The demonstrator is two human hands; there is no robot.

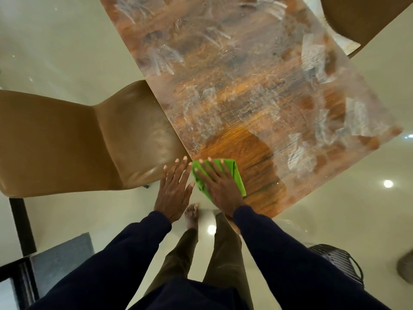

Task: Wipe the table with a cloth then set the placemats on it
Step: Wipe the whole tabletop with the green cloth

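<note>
A wooden table (234, 90) fills the upper middle, streaked with whitish smears over most of its top; a patch near its close corner looks clean. A folded green cloth (235, 175) lies flat on that close corner. My right hand (218, 186) presses flat on the cloth, fingers spread. My left hand (174, 191) hovers just off the table's left edge, beside the cloth, fingers apart and holding nothing. No placemats are in view.
A tan leather chair (78, 139) stands tucked against the table's left edge. Another tan chair (362, 16) shows at the top right. A dark wire basket (337, 262) sits on the glossy floor at the lower right. A grey mat (60, 262) lies lower left.
</note>
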